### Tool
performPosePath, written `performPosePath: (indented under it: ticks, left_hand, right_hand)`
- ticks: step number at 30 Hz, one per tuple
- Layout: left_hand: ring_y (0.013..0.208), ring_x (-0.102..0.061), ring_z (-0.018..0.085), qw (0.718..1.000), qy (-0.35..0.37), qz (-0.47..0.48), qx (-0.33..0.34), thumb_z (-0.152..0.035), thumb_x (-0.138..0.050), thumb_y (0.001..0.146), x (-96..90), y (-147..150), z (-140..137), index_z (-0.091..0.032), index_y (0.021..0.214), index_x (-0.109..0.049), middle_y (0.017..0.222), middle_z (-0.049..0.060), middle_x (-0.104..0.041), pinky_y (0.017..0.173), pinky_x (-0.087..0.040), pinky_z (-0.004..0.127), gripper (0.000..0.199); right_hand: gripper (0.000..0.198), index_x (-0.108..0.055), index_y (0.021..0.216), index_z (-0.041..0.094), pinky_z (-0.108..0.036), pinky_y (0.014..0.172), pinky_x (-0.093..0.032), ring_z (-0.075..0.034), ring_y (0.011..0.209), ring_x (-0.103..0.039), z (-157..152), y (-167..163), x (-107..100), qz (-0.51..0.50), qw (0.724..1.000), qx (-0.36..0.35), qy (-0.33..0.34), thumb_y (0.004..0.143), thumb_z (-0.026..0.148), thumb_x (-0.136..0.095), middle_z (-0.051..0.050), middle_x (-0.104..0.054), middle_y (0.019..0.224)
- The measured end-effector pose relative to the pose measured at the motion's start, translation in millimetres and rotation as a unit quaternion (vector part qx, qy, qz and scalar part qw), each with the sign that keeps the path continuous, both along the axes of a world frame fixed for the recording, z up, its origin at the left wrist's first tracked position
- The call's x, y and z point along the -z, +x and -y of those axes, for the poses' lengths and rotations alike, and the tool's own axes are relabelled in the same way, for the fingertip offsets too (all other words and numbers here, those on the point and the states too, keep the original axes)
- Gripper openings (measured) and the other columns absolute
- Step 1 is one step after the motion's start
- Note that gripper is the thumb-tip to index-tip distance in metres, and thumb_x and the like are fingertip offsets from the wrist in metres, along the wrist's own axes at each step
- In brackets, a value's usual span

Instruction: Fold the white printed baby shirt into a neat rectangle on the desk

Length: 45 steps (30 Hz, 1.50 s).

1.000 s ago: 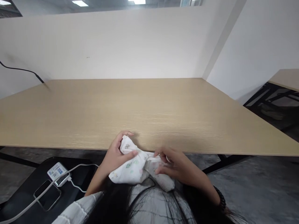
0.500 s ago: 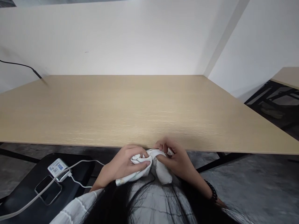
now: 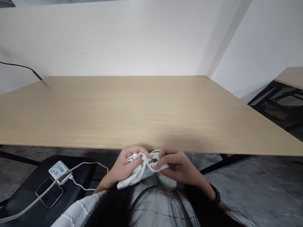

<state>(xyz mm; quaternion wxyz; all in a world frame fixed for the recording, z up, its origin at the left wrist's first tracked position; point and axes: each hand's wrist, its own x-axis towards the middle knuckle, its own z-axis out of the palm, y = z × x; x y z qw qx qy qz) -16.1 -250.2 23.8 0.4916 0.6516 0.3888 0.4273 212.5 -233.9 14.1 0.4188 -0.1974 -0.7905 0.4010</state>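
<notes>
Head view: the tabletop (image 3: 142,110) spreads wide beyond its near edge; before it, the patterned white cloth (image 3: 134,178) bunches between left hand (image 3: 125,164), fingers gripping its folds, and right hand (image 3: 178,165), fingers pinching its white rim. The cloth's long axis runs side to side; one corner points lower left.

Pale wood-grain tabletop (image 3: 146,107) backed by a white partition (image 3: 142,37) bearing one small faint mark, black cable (image 3: 19,65) with a thicker end slanting down at its far left corner. Lower left, black chair seat (image 3: 82,173): on it a white label-faced boxy device (image 3: 57,169) with a thin white lead (image 3: 79,185) plugged in, a dark-screened smartphone (image 3: 49,193) near it, a thicker white cable (image 3: 26,208) crossing over both. Mottled grey floor (image 3: 255,186) below; second wooden table (image 3: 292,77), black-framed underneath, at far right beyond a partition.
</notes>
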Motion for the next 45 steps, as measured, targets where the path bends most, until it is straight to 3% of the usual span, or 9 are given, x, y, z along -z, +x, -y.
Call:
performPosePath:
  ticks: [3, 6, 10, 12, 16, 24, 32, 38, 45]
  left_hand:
    - [0.062, -0.059, 0.015, 0.99, 0.032, -0.016, 0.14, -0.039, -0.057, 0.093, -2.7, -4.6, -0.6, -0.014, 0.086, -0.075, 0.073, 0.008, -0.07, 0.06, -0.044, 0.024, 0.032]
    - [0.07, -0.066, 0.019, 0.941, 0.063, -0.053, 0.328, -0.034, -0.055, 0.092, -8.8, -4.0, -4.0, -0.017, 0.09, -0.076, 0.076, 0.01, -0.074, 0.07, -0.051, 0.028, 0.027]
    - [0.081, -0.072, 0.022, 0.899, 0.087, -0.059, 0.426, -0.036, -0.052, 0.091, -11.7, 0.5, -10.2, -0.022, 0.099, -0.075, 0.089, 0.011, -0.078, 0.079, -0.055, 0.029, 0.028]
    - [0.08, -0.072, 0.022, 0.897, 0.093, -0.056, 0.429, -0.042, -0.052, 0.09, -8.9, 1.3, -12.3, -0.023, 0.099, -0.075, 0.089, 0.011, -0.078, 0.078, -0.056, 0.029, 0.031]
    - [0.079, -0.071, 0.023, 0.899, 0.079, -0.058, 0.427, -0.051, -0.054, 0.087, -3.0, 1.7, -13.5, -0.024, 0.099, -0.077, 0.085, 0.011, -0.077, 0.08, -0.055, 0.032, 0.037]
    - [0.091, -0.063, 0.027, 0.93, 0.12, -0.042, 0.345, -0.058, -0.059, 0.083, -2.8, -5.4, -11.8, -0.024, 0.108, -0.074, 0.093, 0.012, -0.069, 0.092, -0.048, 0.042, 0.046]
    - [0.144, -0.033, 0.034, 0.977, 0.067, 0.153, 0.13, -0.076, -0.04, 0.086, 22.6, 3.7, -10.8, -0.026, 0.151, -0.038, 0.152, 0.013, -0.042, 0.118, -0.024, 0.052, 0.083]
    - [0.128, -0.053, 0.037, 0.962, -0.066, 0.054, 0.258, -0.082, -0.041, 0.083, -12.8, 1.0, -15.3, -0.028, 0.153, -0.037, 0.138, 0.013, -0.059, 0.109, -0.04, 0.05, 0.089]
    - [0.111, -0.063, 0.031, 0.947, 0.111, -0.142, 0.267, -0.066, -0.049, 0.091, -57.8, -25.1, -48.2, -0.019, 0.131, -0.064, 0.126, 0.014, -0.068, 0.098, -0.044, 0.039, 0.063]
  right_hand:
    - [0.009, -0.077, 0.088, 0.022, -0.022, 0.062, -0.047, -0.01, 0.064, -0.058, -1.2, 5.0, -8.5, 0.011, 0.988, -0.15, -0.027, 0.082, 0.018, -0.072, -0.001, -0.062, 0.079]
    - [0.021, -0.077, 0.101, 0.025, -0.031, 0.081, -0.054, -0.017, 0.081, -0.068, -7.0, 19.4, -17.2, 0.062, 0.953, -0.296, -0.03, 0.08, 0.026, -0.073, -0.004, -0.071, 0.087]
    - [0.044, -0.068, 0.125, 0.028, -0.047, 0.098, -0.049, -0.028, 0.112, -0.066, -9.3, 62.2, -21.8, 0.029, 0.962, -0.266, -0.053, 0.082, 0.031, -0.073, -0.012, -0.072, 0.116]
    - [0.041, -0.065, 0.129, 0.028, -0.049, 0.101, -0.047, -0.029, 0.122, -0.061, -6.7, 86.1, -20.6, 0.015, 0.979, -0.166, -0.113, 0.088, 0.031, -0.068, -0.014, -0.069, 0.124]
    - [0.036, -0.061, 0.132, 0.023, -0.044, 0.098, -0.052, -0.026, 0.119, -0.064, -6.5, 100.5, -12.0, 0.152, 0.959, -0.067, -0.228, 0.098, 0.029, -0.054, -0.015, -0.066, 0.129]
    - [0.038, -0.065, 0.119, 0.025, -0.038, 0.092, -0.053, -0.025, 0.104, -0.066, -15.1, 38.3, -1.5, 0.262, 0.957, -0.057, -0.108, 0.081, 0.018, -0.068, -0.006, -0.071, 0.113]
    - [0.01, -0.062, 0.094, 0.02, -0.024, 0.064, -0.044, -0.013, 0.068, -0.054, -3.7, 35.9, -46.5, 0.182, 0.982, 0.031, -0.028, 0.092, 0.029, -0.061, 0.0, -0.064, 0.08]
    - [0.025, -0.063, 0.083, 0.021, -0.027, 0.058, -0.042, -0.014, 0.063, -0.052, -10.1, 35.1, -98.0, 0.117, 0.992, 0.037, -0.017, 0.087, 0.045, -0.069, 0.0, -0.06, 0.073]
    - [0.022, -0.069, 0.092, 0.027, -0.024, 0.051, -0.04, -0.013, 0.059, -0.049, -20.2, 62.9, -131.2, 0.237, 0.969, 0.032, 0.067, 0.077, 0.037, -0.081, 0.003, -0.051, 0.069]
